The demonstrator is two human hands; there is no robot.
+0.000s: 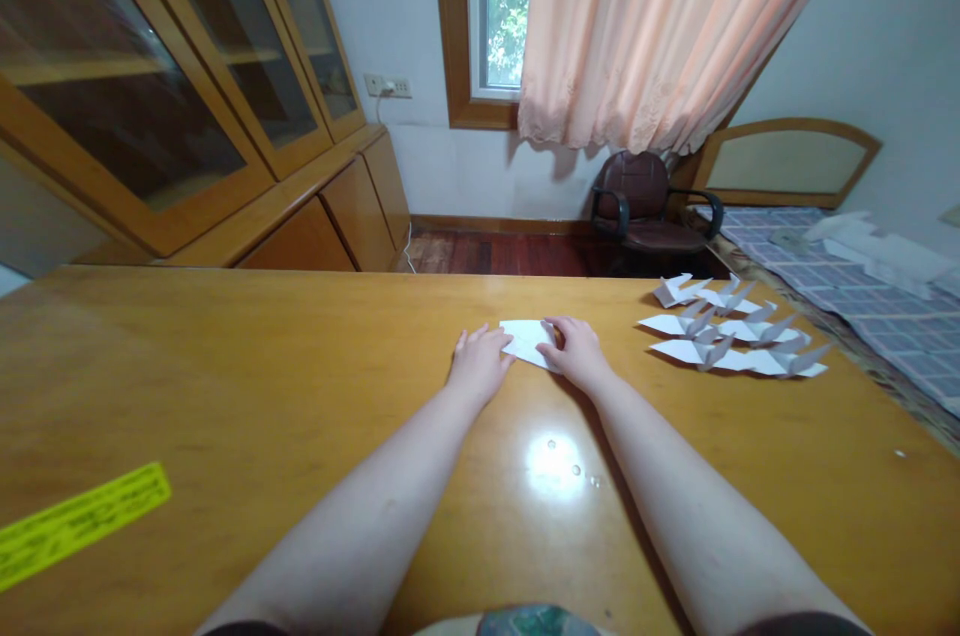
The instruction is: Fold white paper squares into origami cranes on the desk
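A small piece of folded white paper (527, 340) lies on the wooden table in front of me. My left hand (480, 362) rests at its left edge, fingers stretched out and fingertips pressing on the paper's corner. At the paper's right side, my right hand (576, 350) has its thumb and fingers curled around the edge. Part of the paper is hidden beneath the right fingers. Several folded white paper cranes (705, 350) stand in rows to the right of my right hand, apart from it.
The wooden table (300, 366) spreads to both sides, with a yellow printed strip (82, 523) at the lower left. Beyond its far edge are a glass-fronted cabinet (262, 146), an office chair (645, 201) and a bed (847, 266). A curtain (637, 26) hangs by the window.
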